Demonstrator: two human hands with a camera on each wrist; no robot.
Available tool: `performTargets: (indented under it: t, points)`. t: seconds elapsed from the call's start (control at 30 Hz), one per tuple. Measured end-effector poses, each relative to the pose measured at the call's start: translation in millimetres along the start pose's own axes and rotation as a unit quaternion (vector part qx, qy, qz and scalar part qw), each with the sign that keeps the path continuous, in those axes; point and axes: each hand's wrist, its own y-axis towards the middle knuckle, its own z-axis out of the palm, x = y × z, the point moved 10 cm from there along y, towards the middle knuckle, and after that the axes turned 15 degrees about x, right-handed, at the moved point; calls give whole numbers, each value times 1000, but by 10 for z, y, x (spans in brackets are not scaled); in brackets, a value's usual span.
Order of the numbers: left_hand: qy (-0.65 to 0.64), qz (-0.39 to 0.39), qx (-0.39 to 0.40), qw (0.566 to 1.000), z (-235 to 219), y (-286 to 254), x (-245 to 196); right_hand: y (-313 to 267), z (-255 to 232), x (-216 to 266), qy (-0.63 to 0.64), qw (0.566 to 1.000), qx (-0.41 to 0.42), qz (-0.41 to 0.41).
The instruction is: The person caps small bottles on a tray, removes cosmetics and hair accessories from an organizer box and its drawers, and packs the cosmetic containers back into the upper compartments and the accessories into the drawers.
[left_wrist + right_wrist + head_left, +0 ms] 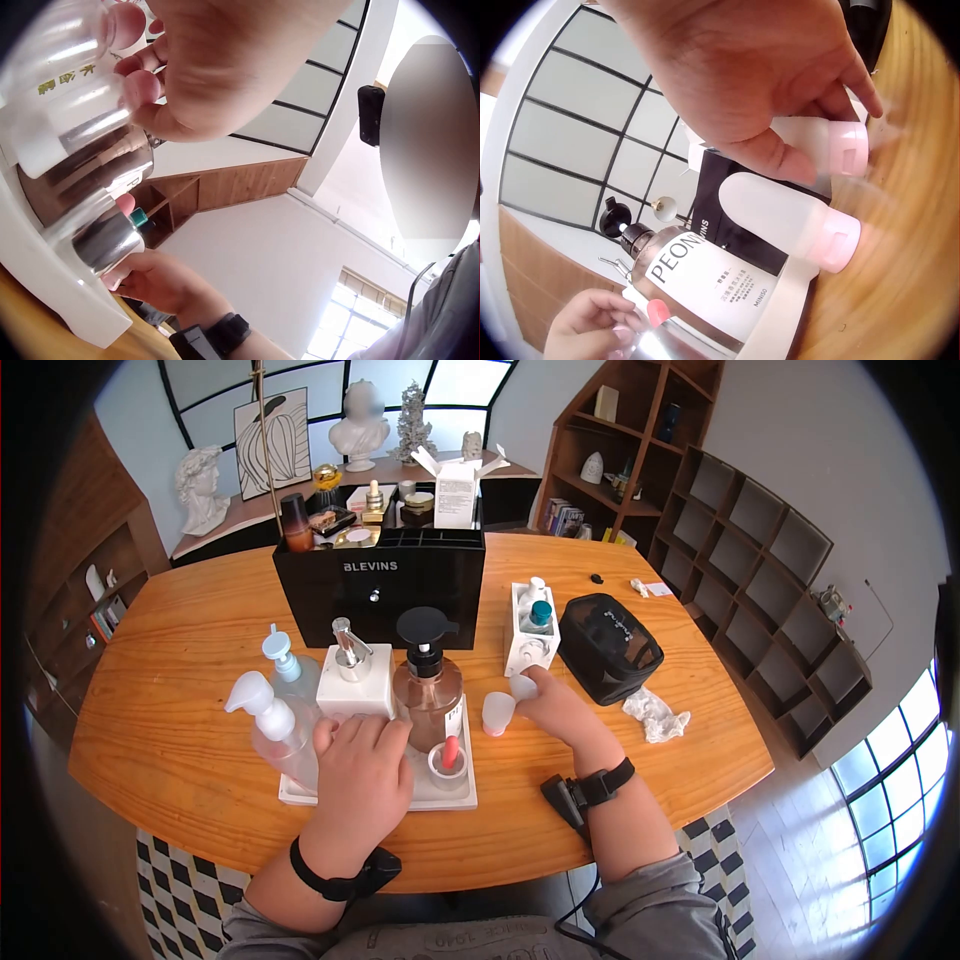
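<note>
My right hand (pixel 560 707) (pixel 757 82) pinches a frosted bottle (pixel 522 686) with a pink cap (pixel 849 148) between thumb and fingers, upright on the table. Just left of it stands a matching frosted bottle (pixel 497 712) (pixel 772 214). Over the white tray (pixel 455 803), my left hand (pixel 362 765) has its fingers curled against a clear bottle (pixel 82 112), mostly hidden in the head view. Around it on the tray are a clear pump bottle (pixel 285 745), a white square dispenser (pixel 357 682), a brown pump bottle (pixel 430 705) and a small cup (pixel 440 775) with a red item (pixel 451 750).
A black organizer (pixel 380 600) full of cosmetics stands behind the tray. Beyond my right hand are a white holder (pixel 528 650) with bottles, a black mesh bag (pixel 612 650) and crumpled plastic (pixel 656 717). A blue pump bottle (pixel 293 678) stands at the left.
</note>
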Motion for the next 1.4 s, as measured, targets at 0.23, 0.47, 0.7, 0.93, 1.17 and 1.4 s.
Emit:
performTargets:
  t: [0.23, 0.47, 0.7, 0.93, 1.17, 1.4]
  points:
    - [-34, 14, -56, 998, -198, -34, -55, 30, 13, -44, 33, 999, 12, -7]
    - [-44, 30, -96, 994, -307, -82, -76, -97, -93, 54, 94, 995, 1, -21]
    - [-96, 73, -133, 984, -419, -171, -118, -704, -446, 814, -18, 939, -206, -275]
    - [-177, 252, -159, 938, -397, -328, -384, -980, 606, 1373, 57, 897, 205, -388]
    - [-195, 221, -98, 951, -331, -217, -340, -977, 644, 1369, 20, 889, 154, -430]
    - [-183, 194, -50, 962, -221, -84, -309, -853, 537, 1196, 150, 910, 147, -357]
